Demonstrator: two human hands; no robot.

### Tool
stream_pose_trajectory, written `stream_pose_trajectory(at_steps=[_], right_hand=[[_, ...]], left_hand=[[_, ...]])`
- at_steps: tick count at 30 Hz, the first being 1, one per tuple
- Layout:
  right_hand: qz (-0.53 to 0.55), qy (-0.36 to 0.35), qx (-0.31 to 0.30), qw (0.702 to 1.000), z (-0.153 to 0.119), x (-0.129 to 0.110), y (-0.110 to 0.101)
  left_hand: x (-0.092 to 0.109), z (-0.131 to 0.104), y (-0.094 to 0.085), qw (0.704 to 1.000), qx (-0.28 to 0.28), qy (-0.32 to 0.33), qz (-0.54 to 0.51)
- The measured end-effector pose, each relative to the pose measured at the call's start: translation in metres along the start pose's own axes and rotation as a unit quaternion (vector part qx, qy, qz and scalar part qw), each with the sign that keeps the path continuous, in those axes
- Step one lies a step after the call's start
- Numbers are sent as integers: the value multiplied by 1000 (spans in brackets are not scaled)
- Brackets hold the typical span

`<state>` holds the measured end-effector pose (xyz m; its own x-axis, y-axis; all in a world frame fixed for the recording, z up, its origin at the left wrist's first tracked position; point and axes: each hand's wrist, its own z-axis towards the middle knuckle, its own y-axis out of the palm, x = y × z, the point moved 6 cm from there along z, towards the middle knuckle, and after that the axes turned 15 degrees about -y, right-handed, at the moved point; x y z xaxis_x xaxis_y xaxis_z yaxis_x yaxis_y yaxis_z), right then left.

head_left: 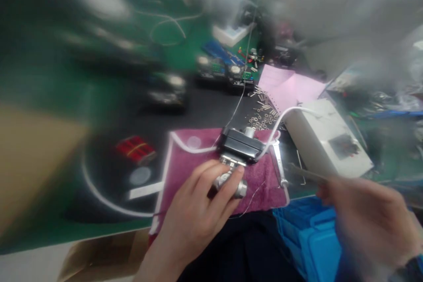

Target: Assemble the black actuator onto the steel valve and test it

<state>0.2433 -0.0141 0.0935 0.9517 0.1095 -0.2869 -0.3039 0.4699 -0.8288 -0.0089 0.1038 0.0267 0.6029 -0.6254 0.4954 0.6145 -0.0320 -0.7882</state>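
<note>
My left hand (198, 202) is closed around a silver metal valve body (242, 189), with fingers on both sides of it. Joined to its far side is a black actuator box (241, 144), with a white cable at each end. Both lie on a purple cloth (194, 158). My right hand (373, 216), smeared by motion, is off to the right, its fingers closed on a thin long tool (309, 173) whose kind is too blurred to tell. An open-ended wrench (279, 163) rests on the cloth's right edge, and a bent thin rod (300, 165) lies beside it.
A white control box (330, 141) stands on the right. Loose screws and nuts (262, 116) are scattered near pink paper (287, 86). Several circuit units (239, 75) sit behind. A red bundle (136, 149) lies left of the cloth. Blue crates (307, 229) stand below the table edge.
</note>
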Motion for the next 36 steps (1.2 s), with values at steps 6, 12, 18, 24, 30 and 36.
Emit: stream_pose_trajectory(at_steps=[6,12,18,24,30,36], right_hand=[[41,231,191,953,-14,6,7],[105,262,156,947,-28,37,53],[-85,144,90,982,-15,21,44],[-60,84,-68,992,-19,4,58],[-24,99,-109,989,-24,17,66],[28,210,-124,969,-28,30,74]], left_hand=[[-6,2,2,1000,14,5,-6],[-8,6,2,1000,11,-7,-13],[-5,6,2,1000,12,-17,-17],[-5,6,3,1000,10,-18,-15],[-2,4,2,1000,-1,-18,-8],[1,3,2,999,-20,-31,-6]])
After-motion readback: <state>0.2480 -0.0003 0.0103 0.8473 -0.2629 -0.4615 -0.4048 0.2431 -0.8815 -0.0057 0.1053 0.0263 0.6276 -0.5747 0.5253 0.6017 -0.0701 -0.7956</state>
